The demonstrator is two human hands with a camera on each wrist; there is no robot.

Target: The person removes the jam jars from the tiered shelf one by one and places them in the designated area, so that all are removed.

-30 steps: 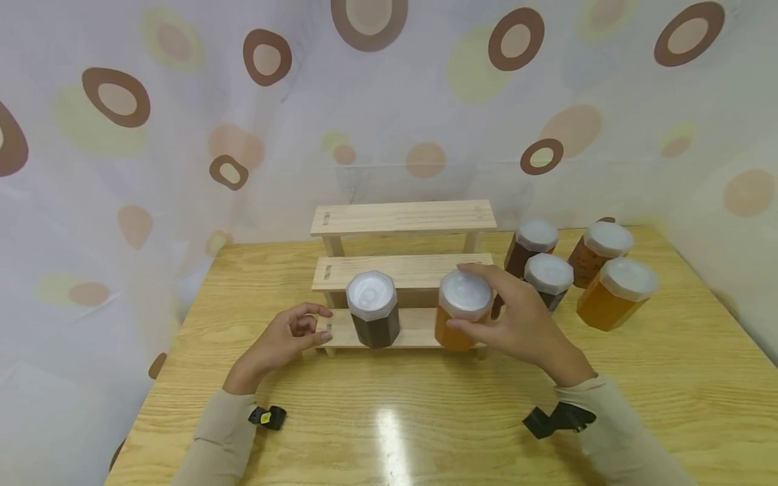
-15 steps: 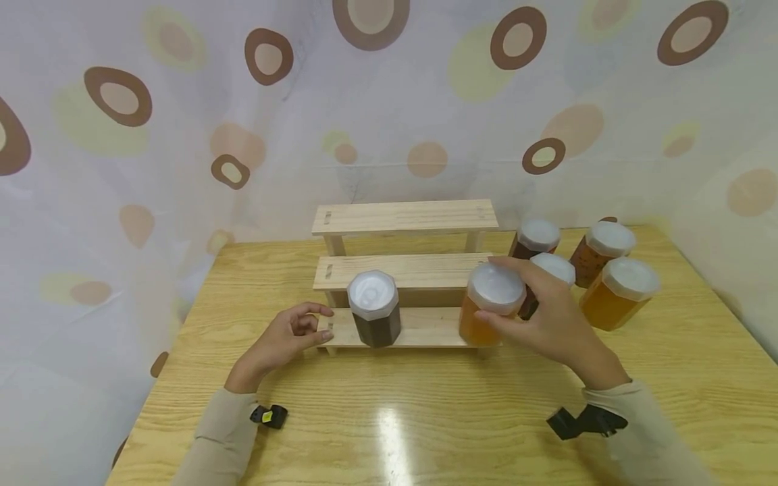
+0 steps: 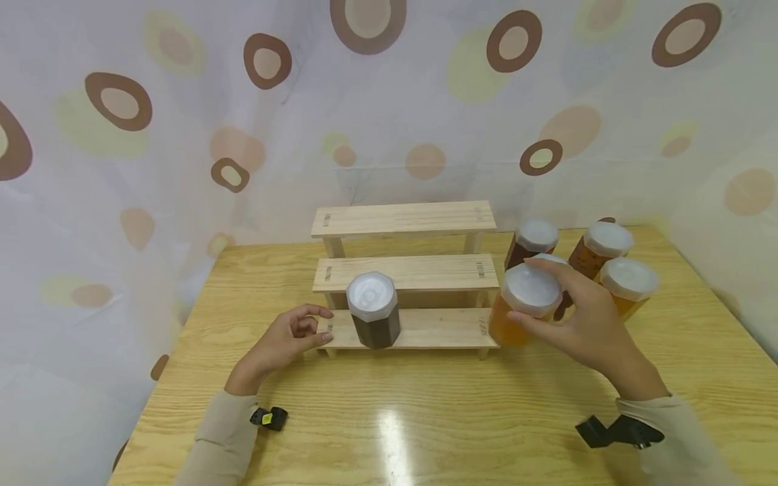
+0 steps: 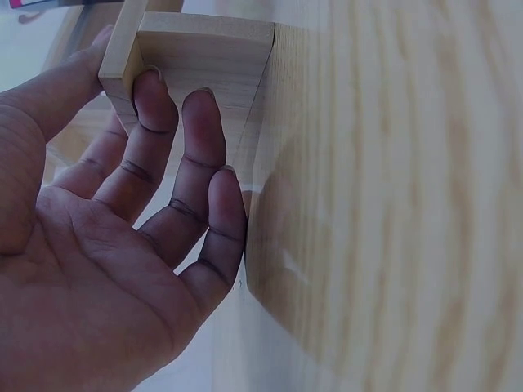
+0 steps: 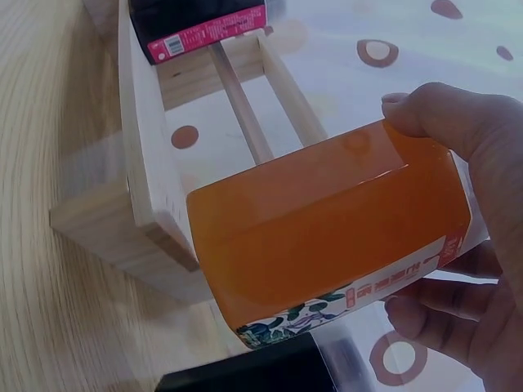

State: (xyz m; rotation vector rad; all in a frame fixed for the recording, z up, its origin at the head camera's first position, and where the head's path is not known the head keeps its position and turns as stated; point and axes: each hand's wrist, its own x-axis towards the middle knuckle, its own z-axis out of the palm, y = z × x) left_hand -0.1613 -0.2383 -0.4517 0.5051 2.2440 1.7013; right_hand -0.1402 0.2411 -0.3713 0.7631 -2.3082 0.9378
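In the head view my right hand (image 3: 583,320) grips an orange-filled jar (image 3: 513,324) with a white lid, thumb in front and fingers behind. The jar hangs at the right end of the bottom board, partly hiding jars behind. In the right wrist view the jar (image 5: 335,229) is tilted and shows a printed label. My left hand (image 3: 286,341) holds the left end of the bottom board of a three-tier wooden rack (image 3: 444,327), thumb and index finger at its edges. A dark jar (image 3: 377,327) with a white lid stands on that bottom board, left of its middle.
Several lidded jars stand right of the rack: a dark red one (image 3: 519,255), a speckled one (image 3: 585,260), an orange one (image 3: 623,304) and a dark one (image 5: 253,367), mostly hidden. The wood-grain table (image 3: 340,418) meets a patterned cloth (image 3: 389,135) behind the rack.
My right hand has carried the orange jar rightwards, from over the right part of the bottom board to its right end. The left hand and dark jar have stayed in place.
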